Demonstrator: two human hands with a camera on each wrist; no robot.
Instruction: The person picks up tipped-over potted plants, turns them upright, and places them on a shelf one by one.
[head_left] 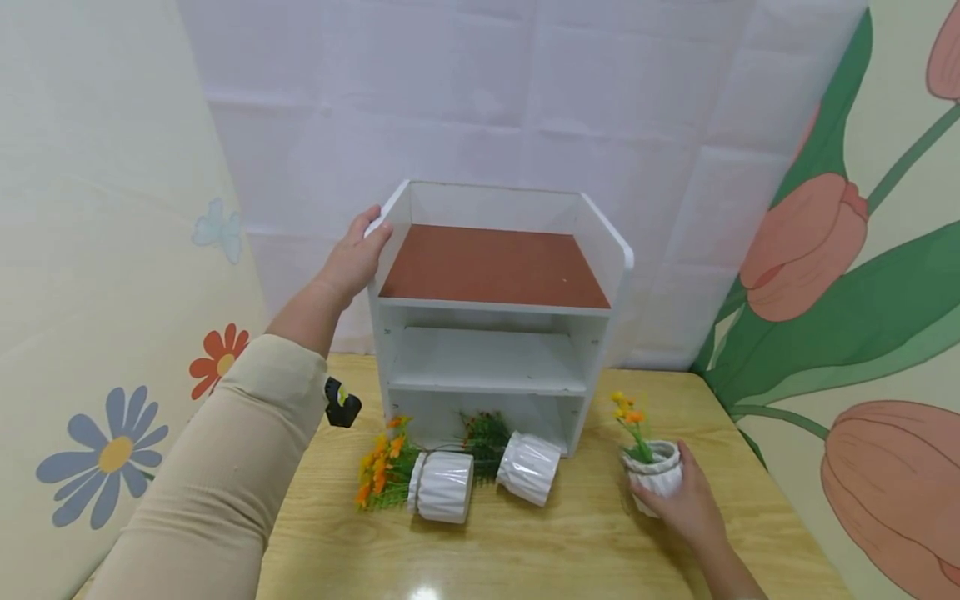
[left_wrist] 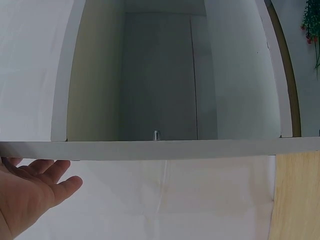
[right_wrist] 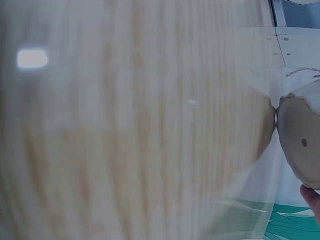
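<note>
A small white shelf unit (head_left: 491, 387) with a brown top board stands at the back of the table. My left hand (head_left: 352, 265) grips the upper edge of its left side panel, and in the left wrist view several fingers (left_wrist: 65, 187) lie along the panel's outer face. Low at the right, my right hand (head_left: 686, 504) holds a white flowerpot (head_left: 654, 479) with yellow and orange flowers. The right wrist view shows the pot's base (right_wrist: 300, 140) with a drain hole; the pot is tilted, its base edge right at the glossy tabletop.
Two more white pots lie on their sides before the shelf unit: one pot (head_left: 444, 487) with orange flowers (head_left: 378, 467), another pot (head_left: 529, 468) with a green, red-dotted plant (head_left: 483, 437). A white cloth (head_left: 450, 100) hangs behind. Flower-printed walls flank the wooden table (head_left: 570, 550).
</note>
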